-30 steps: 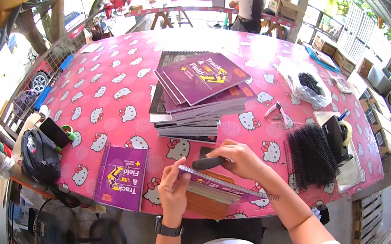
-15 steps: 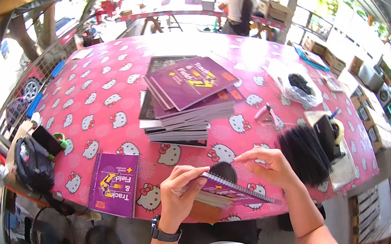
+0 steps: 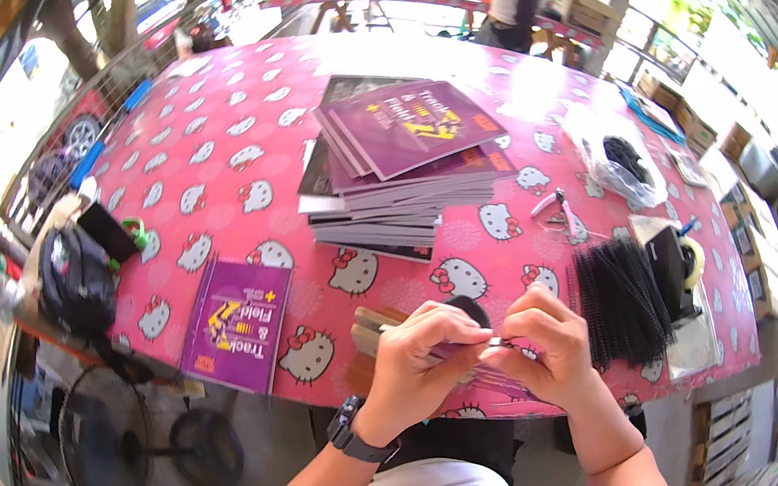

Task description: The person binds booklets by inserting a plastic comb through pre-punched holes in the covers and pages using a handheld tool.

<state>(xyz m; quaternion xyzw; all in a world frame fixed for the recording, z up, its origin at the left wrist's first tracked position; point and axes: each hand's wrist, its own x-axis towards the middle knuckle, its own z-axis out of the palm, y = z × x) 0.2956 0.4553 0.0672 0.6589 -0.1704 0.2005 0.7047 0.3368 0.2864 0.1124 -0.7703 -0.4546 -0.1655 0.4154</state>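
Observation:
A purple spiral notebook [image 3: 503, 379], seen edge-on and mostly covered by fingers, is held close to the table's near edge. My left hand [image 3: 427, 363] grips it with thumb and fingers. Fingertips of my right hand [image 3: 547, 345] pinch its edge, touching those of the left; the exact spot pinched is hidden. Beside my left hand lies a wooden piece [image 3: 364, 347], and behind the fingers a dark rounded object [image 3: 466, 310] partly shows. A second purple spiral notebook [image 3: 238, 326] lies flat on the left.
A fanned stack of purple covers [image 3: 412, 129] and booklets stands mid-table. To the right are pink-handled pliers [image 3: 557, 211], a bundle of black binding coils [image 3: 621, 304], a tape roll [image 3: 691, 260] and a plastic bag [image 3: 625, 172]. A dark bag [image 3: 78, 279] sits at the left edge.
My right hand has moved in from a spread pose to pinch the notebook's edge. My left hand has shifted right and the notebook has turned. The whole view has swung slightly.

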